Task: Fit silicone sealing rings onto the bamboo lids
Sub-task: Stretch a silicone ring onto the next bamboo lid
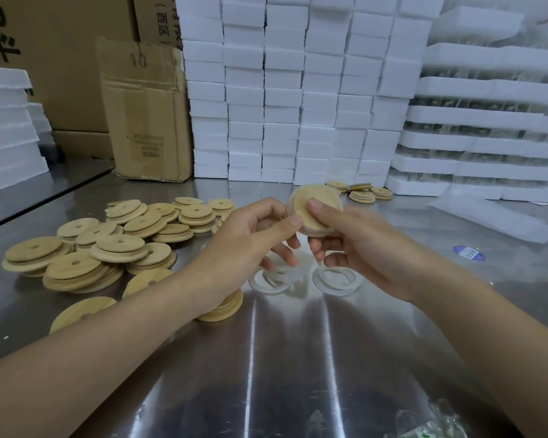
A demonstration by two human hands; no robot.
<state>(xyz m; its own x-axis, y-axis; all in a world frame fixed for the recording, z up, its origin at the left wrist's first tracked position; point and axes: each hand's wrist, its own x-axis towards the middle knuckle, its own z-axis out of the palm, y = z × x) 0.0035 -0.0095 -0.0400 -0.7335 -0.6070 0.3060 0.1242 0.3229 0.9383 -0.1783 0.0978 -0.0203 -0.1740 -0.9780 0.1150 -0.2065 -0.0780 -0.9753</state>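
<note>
Pinching one bamboo lid point(310, 203) between them, the left hand point(250, 235) and right hand point(358, 245) meet raised, thumbs on top; loose sealing rings point(336, 281) lie directly beneath.

Between left hand point(250, 238) and right hand point(364, 248), raised over the table point(298, 343): one bamboo lid point(312, 200), gripped by both. Directly beneath the hands, on the table: loose silicone rings point(301, 281); left of the left hand, a heap of lids point(117, 245) running under that forearm. Beyond the right hand, a few more lids point(363, 196) at the foot of stacked foam blocks point(298, 105); beyond the left, a cardboard box point(146, 121) just beside the blocks.
</note>
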